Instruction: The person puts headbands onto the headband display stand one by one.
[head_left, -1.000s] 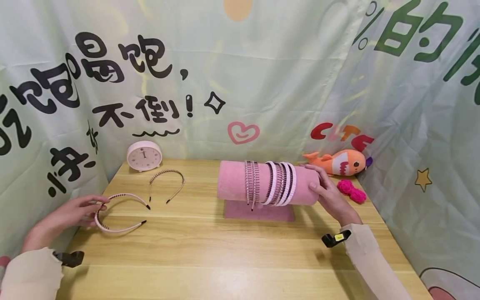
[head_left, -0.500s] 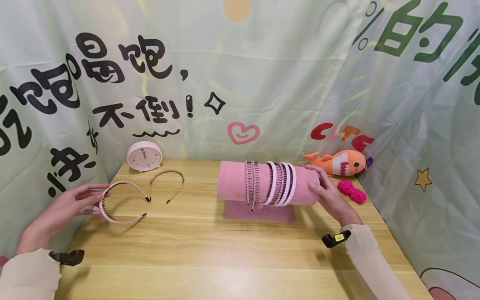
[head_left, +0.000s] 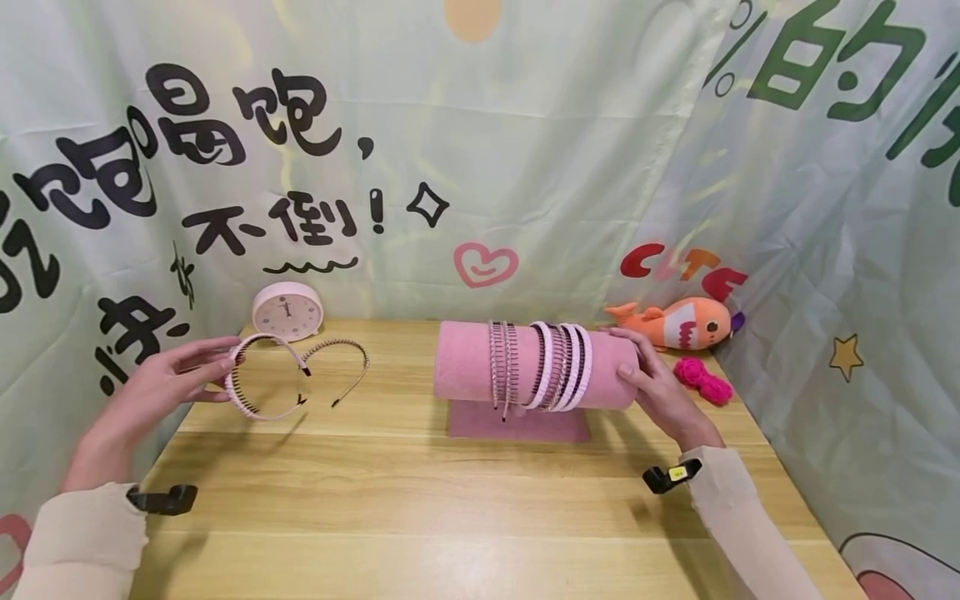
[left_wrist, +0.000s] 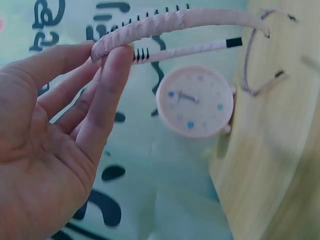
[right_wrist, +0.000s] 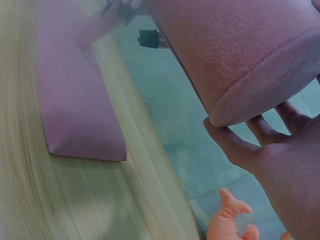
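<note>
My left hand (head_left: 176,375) pinches a light pink headband (left_wrist: 175,21) by its curved middle, thumb on one side and fingers on the other. Small black comb teeth line its inner side, and its black-tipped ends point right, over the table. My right hand (head_left: 663,396) grips the right end of a pink plush roll stand (head_left: 465,358). Several headbands (head_left: 558,367), some beaded and some white or pink, are slipped around that roll. Behind the held headband a thin beaded headband (head_left: 352,343) lies on the table. In the right wrist view my fingertips touch the roll's end.
A pink round clock (head_left: 288,311) stands at the back left of the wooden table (head_left: 480,517). An orange plush fish (head_left: 686,323) and a bright pink yarn bundle (head_left: 702,381) are at the back right. Printed curtains (head_left: 525,167) enclose the back and sides.
My left hand has raised the pink headband up and to the right, so it now overlaps the beaded headband in the head view. My right hand has stayed on the roll.
</note>
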